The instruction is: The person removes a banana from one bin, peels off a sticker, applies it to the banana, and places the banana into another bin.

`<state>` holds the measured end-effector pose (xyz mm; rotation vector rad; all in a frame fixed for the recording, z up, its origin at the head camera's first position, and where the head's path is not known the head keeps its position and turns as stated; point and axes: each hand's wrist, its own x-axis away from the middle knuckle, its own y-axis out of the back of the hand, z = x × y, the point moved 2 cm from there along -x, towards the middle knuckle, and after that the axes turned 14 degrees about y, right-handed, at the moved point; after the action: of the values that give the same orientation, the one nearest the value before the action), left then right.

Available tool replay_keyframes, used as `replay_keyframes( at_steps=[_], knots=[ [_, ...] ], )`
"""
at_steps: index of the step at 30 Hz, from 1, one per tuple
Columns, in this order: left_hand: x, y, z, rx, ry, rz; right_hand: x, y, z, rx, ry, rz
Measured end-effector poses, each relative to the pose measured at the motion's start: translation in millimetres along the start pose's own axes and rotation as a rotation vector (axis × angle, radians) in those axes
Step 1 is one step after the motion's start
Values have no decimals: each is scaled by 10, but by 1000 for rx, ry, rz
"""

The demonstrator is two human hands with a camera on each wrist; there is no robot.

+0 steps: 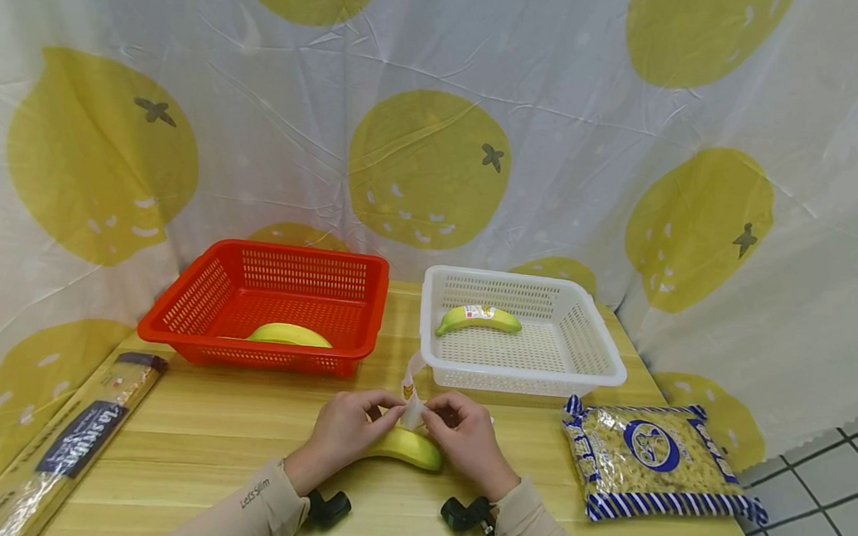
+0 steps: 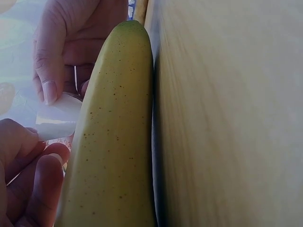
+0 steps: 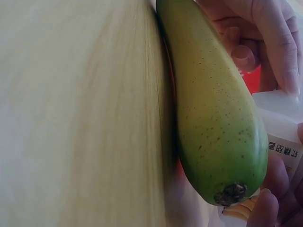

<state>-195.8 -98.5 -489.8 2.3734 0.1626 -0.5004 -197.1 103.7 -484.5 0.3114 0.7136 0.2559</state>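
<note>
Far to the left of the middle banana lies a long pack of what look like dry noodles. It is well out of the way, which likely gives the arms room. Behind the middle banana, on its left, sits a red basket. Its walls would stop the red basket's banana from rolling off. No label shows on the part of that one I can see.

Just at the left of the middle banana is the left hand. Its thumb and first finger come together and pinch a white paper strip. Right by the hands, the middle banana rests on its side on the wooden table, so nobody needs to hold it up. The strip is just behind and above it. I cannot tell if they touch.

Just at its right, the right hand pinches the strip too. Two hands probably keep the thin paper from curling or sticking to itself.

Behind the middle banana, on its right, a white basket holds a labelled banana. Far right of the middle banana lies a bag of pasta, flat, so it should not tip.
</note>
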Motion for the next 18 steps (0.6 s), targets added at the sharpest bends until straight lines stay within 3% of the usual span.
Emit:
replay_keyframes(
  at_steps=[18],
  knots=[
    [-2, -1, 8, 4, -13, -15, -26, 33, 115, -4, 16, -3]
  ],
)
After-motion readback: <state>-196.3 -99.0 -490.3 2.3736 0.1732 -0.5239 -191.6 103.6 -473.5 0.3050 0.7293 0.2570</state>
